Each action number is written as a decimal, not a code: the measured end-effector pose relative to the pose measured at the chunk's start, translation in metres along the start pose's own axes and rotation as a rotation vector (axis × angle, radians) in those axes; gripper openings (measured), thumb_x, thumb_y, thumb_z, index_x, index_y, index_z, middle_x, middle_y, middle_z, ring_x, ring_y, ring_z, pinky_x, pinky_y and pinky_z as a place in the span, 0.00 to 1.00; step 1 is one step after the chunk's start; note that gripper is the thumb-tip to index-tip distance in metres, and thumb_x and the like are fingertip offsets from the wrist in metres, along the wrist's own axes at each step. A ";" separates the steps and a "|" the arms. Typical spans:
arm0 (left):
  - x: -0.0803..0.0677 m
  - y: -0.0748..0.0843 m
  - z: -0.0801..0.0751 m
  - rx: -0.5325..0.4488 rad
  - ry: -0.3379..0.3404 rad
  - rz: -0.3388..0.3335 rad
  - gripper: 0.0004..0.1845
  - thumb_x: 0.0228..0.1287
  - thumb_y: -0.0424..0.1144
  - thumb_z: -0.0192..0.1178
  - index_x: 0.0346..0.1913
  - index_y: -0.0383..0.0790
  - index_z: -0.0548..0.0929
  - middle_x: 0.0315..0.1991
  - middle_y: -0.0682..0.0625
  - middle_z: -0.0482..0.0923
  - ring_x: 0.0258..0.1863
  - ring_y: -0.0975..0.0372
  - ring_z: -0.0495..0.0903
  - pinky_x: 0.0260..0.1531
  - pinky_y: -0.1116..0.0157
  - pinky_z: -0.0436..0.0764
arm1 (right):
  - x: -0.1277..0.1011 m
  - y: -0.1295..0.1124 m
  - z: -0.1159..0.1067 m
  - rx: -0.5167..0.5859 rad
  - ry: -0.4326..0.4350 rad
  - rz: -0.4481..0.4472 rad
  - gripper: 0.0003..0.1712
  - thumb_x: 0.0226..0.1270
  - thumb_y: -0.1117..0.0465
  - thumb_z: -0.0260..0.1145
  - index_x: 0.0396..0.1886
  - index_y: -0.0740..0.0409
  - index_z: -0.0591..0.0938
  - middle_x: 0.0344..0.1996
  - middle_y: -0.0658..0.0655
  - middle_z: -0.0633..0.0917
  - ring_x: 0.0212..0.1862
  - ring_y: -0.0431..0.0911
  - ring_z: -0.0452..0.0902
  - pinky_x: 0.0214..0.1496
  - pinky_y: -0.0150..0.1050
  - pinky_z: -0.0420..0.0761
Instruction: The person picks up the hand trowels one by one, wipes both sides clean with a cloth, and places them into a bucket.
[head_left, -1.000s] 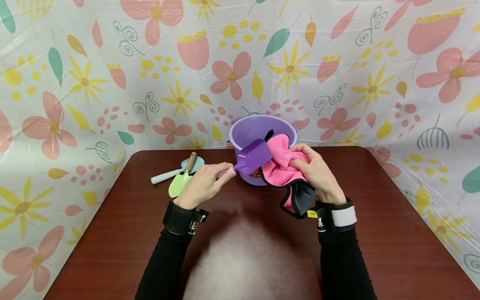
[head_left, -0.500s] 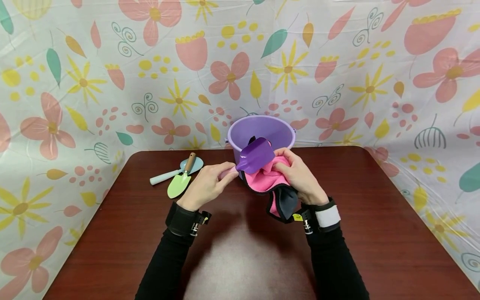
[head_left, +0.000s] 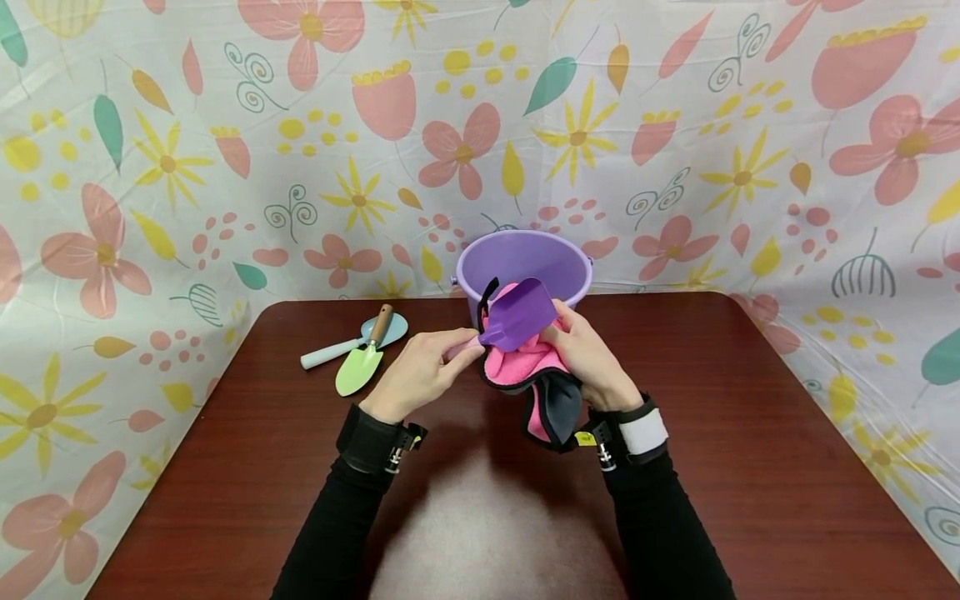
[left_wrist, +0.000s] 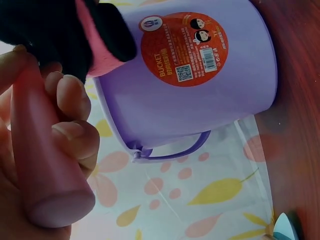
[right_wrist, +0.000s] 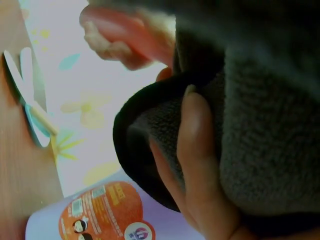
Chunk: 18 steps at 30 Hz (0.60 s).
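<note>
My left hand (head_left: 420, 371) grips the pink handle (left_wrist: 47, 150) of a small purple shovel (head_left: 519, 317), whose blade points up and to the right. A pink cloth (head_left: 525, 364) with a grey back and black edging is bunched in my right hand (head_left: 592, 358). The cloth lies against the underside of the blade, and a grey corner hangs down below. In the right wrist view, fingers (right_wrist: 197, 130) curl over the dark side of the cloth. Right behind both hands stands a purple bucket (head_left: 480, 265), with a round red label (left_wrist: 185, 50) on its side.
At the left of the brown table (head_left: 247, 450), a green trowel (head_left: 358, 369) with a wooden handle lies across a light blue trowel (head_left: 330, 353). A flower-patterned sheet (head_left: 480, 150) hangs behind the table's far edge.
My right hand has brought the cloth leftward, from beside the blade to behind and beneath it. The left hand with the shovel has shifted slightly right.
</note>
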<state>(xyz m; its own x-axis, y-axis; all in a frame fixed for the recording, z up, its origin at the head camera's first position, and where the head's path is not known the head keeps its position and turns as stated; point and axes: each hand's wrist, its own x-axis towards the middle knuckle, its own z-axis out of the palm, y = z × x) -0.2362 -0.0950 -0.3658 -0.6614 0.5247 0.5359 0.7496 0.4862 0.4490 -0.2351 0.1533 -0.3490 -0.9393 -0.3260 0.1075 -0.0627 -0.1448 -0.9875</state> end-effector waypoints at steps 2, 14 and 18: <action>0.000 -0.001 0.001 -0.007 -0.009 -0.002 0.14 0.75 0.50 0.52 0.53 0.53 0.84 0.38 0.62 0.78 0.32 0.70 0.73 0.36 0.68 0.74 | 0.000 -0.001 0.000 0.045 0.004 -0.003 0.11 0.77 0.58 0.55 0.51 0.61 0.71 0.34 0.57 0.78 0.30 0.42 0.78 0.31 0.31 0.76; -0.001 -0.005 0.002 -0.031 -0.044 0.002 0.13 0.75 0.50 0.51 0.50 0.53 0.84 0.36 0.59 0.80 0.32 0.71 0.75 0.36 0.67 0.75 | 0.000 -0.001 -0.006 0.172 0.005 -0.028 0.05 0.77 0.63 0.53 0.47 0.60 0.70 0.33 0.55 0.77 0.29 0.41 0.78 0.28 0.30 0.77; -0.002 -0.007 0.001 -0.039 -0.047 -0.001 0.13 0.74 0.50 0.53 0.53 0.54 0.84 0.41 0.61 0.82 0.36 0.72 0.77 0.40 0.64 0.78 | 0.000 -0.003 -0.008 0.150 0.029 -0.044 0.06 0.76 0.67 0.49 0.47 0.60 0.71 0.33 0.54 0.77 0.28 0.41 0.76 0.28 0.29 0.75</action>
<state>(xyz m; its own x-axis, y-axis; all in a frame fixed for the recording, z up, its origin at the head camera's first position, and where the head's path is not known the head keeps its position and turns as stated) -0.2406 -0.0990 -0.3707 -0.6620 0.5571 0.5015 0.7487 0.4595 0.4778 -0.2373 0.1617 -0.3470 -0.9462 -0.2891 0.1450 -0.0554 -0.2969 -0.9533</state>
